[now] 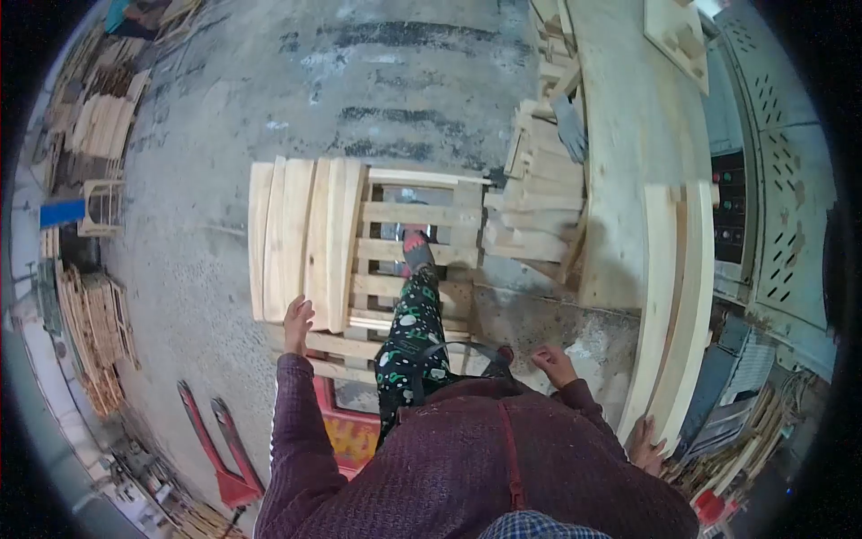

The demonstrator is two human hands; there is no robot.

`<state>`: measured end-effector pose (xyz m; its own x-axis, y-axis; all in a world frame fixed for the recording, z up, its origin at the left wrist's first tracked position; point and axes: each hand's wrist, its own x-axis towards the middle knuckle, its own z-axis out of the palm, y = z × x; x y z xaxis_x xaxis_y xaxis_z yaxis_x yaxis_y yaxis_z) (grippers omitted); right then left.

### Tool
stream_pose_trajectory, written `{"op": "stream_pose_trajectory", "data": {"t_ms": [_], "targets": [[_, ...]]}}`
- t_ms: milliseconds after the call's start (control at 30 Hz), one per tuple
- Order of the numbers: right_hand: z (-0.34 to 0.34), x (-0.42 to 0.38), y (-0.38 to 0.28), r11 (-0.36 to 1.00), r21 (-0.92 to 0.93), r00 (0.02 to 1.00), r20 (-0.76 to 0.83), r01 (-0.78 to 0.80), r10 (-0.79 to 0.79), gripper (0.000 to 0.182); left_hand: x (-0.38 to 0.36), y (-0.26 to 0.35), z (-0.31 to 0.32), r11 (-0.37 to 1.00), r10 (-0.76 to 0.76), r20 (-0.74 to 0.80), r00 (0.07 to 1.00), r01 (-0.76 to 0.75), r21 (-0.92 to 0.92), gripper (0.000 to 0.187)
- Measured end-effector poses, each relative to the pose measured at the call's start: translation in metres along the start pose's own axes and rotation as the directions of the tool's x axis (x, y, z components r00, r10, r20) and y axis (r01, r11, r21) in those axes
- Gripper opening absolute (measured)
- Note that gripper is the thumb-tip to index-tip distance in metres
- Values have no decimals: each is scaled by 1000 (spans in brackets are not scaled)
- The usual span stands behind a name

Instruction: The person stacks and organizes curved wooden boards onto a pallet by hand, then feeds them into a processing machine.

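My left hand (299, 322) is open, fingers apart, beside the near end of several pale boards (301, 238) laid side by side on a slatted wooden pallet (417, 216). It appears to hold nothing. My right hand (555, 363) is in front of my body with its fingers curled in and nothing visible in them. One of my feet (416, 251) is over the pallet slats. At the right, another hand (645, 446), its owner hidden, touches the near end of long boards (687, 314) on a wooden work surface (620, 162).
Cut wood pieces (539, 189) are piled beside the work surface, with a grey glove (568, 128) on its edge. Red pallet-jack forks (220, 440) rest on the floor at lower left. Wood stacks (94, 332) line the left side. A person (130, 20) is at upper left.
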<state>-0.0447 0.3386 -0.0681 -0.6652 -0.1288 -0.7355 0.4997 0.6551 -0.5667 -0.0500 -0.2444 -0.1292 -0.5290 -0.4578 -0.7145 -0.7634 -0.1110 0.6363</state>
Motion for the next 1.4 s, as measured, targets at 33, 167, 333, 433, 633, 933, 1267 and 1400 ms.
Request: {"op": "stream_pose_trajectory", "data": {"t_ms": [33,167,333,433,633,933,1267,1400], "targets": [[-8,4,-35,1000,9,1000,-9,-12,12,37,-2,28,-4,1000,3,17,1000,-3,-17,65],[-25,22,-121,967,251,990,-144,33,3,31,26,109,-9,999,2,173,985,-8,31,62],[-30,26,-144,990,101,974,-196,-98,117,30,72,184,14,924,96,362,927,-218,313,52],[-40,46,-142,997,-39,972,-228,-73,62,32,86,245,42,917,76,406,911,-224,331,54],[-72,171,-174,998,-56,965,-262,5,-19,34,134,362,86,887,167,483,860,-344,306,53],[-204,269,-334,949,127,889,-403,289,-217,32,226,385,68,909,-82,450,889,-118,400,57],[-250,352,-385,962,114,697,-711,247,-95,26,390,496,134,759,-14,539,842,-342,554,64],[-247,411,-413,965,139,628,-778,222,-32,18,485,558,195,834,-39,567,823,-286,472,64]]}}
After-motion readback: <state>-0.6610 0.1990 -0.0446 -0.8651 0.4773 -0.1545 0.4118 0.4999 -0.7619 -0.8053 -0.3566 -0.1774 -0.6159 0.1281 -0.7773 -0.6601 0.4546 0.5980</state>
